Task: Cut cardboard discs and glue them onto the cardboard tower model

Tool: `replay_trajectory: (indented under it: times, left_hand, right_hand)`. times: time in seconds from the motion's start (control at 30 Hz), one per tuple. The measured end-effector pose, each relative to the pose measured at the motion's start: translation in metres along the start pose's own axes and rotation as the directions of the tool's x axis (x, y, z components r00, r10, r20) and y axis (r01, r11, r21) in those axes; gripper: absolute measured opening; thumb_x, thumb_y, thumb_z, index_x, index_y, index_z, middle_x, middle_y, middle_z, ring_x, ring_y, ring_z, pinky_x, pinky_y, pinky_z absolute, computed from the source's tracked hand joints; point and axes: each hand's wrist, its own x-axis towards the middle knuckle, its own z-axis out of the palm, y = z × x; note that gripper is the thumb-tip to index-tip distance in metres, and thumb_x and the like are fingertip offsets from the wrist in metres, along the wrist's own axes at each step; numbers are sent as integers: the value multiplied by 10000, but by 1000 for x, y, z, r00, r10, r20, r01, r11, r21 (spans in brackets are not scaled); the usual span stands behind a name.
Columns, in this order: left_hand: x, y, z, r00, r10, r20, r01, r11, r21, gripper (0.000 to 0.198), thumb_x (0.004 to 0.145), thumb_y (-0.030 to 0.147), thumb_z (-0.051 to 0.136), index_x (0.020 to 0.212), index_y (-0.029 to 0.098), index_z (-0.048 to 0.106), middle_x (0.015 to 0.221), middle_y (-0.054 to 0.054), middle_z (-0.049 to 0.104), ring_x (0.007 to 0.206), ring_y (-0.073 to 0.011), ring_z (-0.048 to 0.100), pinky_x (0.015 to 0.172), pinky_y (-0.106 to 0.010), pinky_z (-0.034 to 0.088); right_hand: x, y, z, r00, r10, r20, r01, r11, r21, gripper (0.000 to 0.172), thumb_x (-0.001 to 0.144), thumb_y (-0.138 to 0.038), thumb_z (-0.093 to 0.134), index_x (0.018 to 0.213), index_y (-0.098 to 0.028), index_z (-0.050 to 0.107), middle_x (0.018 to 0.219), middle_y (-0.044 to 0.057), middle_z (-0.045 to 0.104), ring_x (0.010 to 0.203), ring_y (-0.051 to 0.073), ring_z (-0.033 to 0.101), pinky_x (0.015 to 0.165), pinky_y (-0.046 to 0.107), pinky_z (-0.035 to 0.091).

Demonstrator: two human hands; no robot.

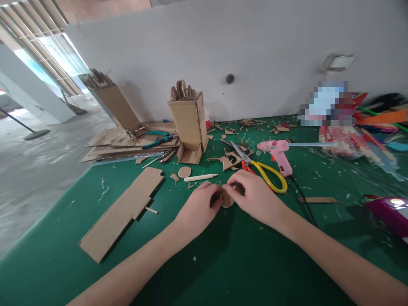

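Observation:
Both hands meet over the green table, pinching a small round cardboard disc (pixel 227 200) between them. My left hand (pixel 200 205) has its fingers closed on the disc's left side. On the other side, my right hand (pixel 251 191) grips its upper right edge, and the fingertips partly cover it. Just beyond lie a pale pen-like stick (pixel 200 177) and another cardboard disc (pixel 185 172), flat on the table. Scissors with yellow handles (pixel 269 175) rest by my right hand, near a pink glue gun (pixel 278 154) with a clear stick in its back.
A cardboard box (pixel 188 123) holding cardboard pieces stands at the back; a second cardboard holder (pixel 111 100) is left of it. A long cardboard strip (pixel 119 216) lies on the left. Teal-handled pliers (pixel 157 138), scraps, bagged sticks (pixel 344 142) and a purple object (pixel 390 212) surround.

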Motion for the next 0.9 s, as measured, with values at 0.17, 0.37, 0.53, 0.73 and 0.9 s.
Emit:
replay_trajectory:
  times: [0.17,0.37,0.53,0.73,0.9]
  left_hand:
    - [3,-2,-2,999,-15,48,15,1000,5,282,785,139,520,1035,175,644,878,-43,615,631,-123,527,616,-248,424]
    - [8,-3,-3,998,7,61,-9,1000,21,210,778,157,530,917,165,687,827,-38,600,605,-110,498,601,-242,391]
    - [10,2,-6,996,-6,88,2,999,43,170,765,150,520,815,167,681,726,-25,552,597,-120,485,565,-242,361]
    - [11,9,-10,993,-11,114,7,999,35,152,749,115,509,726,162,651,680,-21,540,617,-135,481,556,-247,348]
    - [11,9,-10,992,-16,123,12,1000,28,161,755,130,505,743,167,661,717,-28,548,632,-137,490,569,-249,360]
  right_hand:
    - [7,-9,-19,997,71,-41,-18,673,739,544,925,-489,382,466,-213,290,472,-51,237,427,100,209,431,277,180]
    - [19,-18,-12,985,166,45,-82,222,972,544,904,-375,376,425,-196,188,434,-41,210,414,97,207,423,268,203]
    - [23,-16,19,988,153,34,-69,232,970,493,826,-324,473,418,-203,225,402,-58,226,395,83,220,419,264,173]
    - [22,-10,32,994,113,1,-32,275,961,480,819,-325,478,420,-212,235,400,-59,252,399,85,246,432,269,186]
    - [21,-9,32,995,96,-10,-19,292,956,465,834,-306,456,426,-216,254,409,-60,247,407,91,239,435,274,182]
